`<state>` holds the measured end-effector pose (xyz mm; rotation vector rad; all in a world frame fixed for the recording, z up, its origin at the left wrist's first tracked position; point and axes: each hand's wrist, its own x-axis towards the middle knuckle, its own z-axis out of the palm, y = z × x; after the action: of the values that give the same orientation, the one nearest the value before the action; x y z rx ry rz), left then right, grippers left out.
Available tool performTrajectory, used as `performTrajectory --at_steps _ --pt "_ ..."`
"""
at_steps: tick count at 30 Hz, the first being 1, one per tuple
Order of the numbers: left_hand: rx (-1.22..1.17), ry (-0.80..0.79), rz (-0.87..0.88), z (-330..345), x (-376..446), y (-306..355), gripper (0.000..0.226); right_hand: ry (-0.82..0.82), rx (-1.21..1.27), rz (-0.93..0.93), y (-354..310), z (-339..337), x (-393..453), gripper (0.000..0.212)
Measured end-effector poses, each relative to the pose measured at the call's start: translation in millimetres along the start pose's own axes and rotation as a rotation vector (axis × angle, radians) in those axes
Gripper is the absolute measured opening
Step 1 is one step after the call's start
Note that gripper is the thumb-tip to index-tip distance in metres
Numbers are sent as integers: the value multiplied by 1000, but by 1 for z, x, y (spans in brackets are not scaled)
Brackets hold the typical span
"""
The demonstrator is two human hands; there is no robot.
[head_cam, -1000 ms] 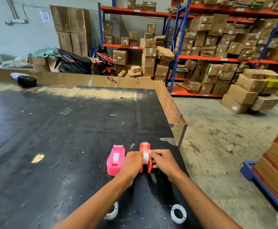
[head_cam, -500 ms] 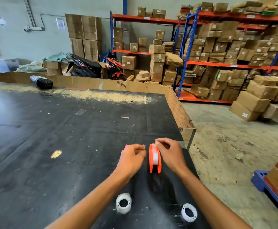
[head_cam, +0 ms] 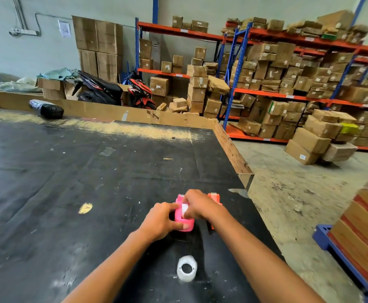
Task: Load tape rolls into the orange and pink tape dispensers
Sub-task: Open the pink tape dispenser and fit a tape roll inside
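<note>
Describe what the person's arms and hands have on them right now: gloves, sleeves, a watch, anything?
Nothing is worn that shows. The left hand and right hand are bare, without gloves, rings or a watch. Both forearms are uncovered down to the bottom edge of the picture, with no sleeve in view.

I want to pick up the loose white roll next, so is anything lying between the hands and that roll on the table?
Nothing visible does. The tape roll lies alone on the black table, nearer the person than the pink dispenser that the left hand and right hand hold.
</note>
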<state>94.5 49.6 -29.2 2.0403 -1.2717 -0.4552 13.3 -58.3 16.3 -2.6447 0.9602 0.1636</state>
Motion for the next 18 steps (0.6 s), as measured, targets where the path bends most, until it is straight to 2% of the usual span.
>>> performTrajectory --at_steps 6,10,12,14,16,18 --pt "89 33 -12 2 0 4 40 142 -116 -34 -5 4 -7 23" --pt "67 -2 -15 2 -1 2 41 285 62 -56 4 6 -26 16" --pt "-43 -37 -4 0 -2 0 53 347 146 -81 10 4 -39 20" --pt "-157 42 3 -5 -5 2 62 387 178 -102 14 1 -52 24" --pt "-316 142 -60 -13 -11 10 48 407 179 -146 15 -2 -63 17" --pt "-600 106 -129 -17 -20 20 22 408 192 -202 12 -2 -72 16"
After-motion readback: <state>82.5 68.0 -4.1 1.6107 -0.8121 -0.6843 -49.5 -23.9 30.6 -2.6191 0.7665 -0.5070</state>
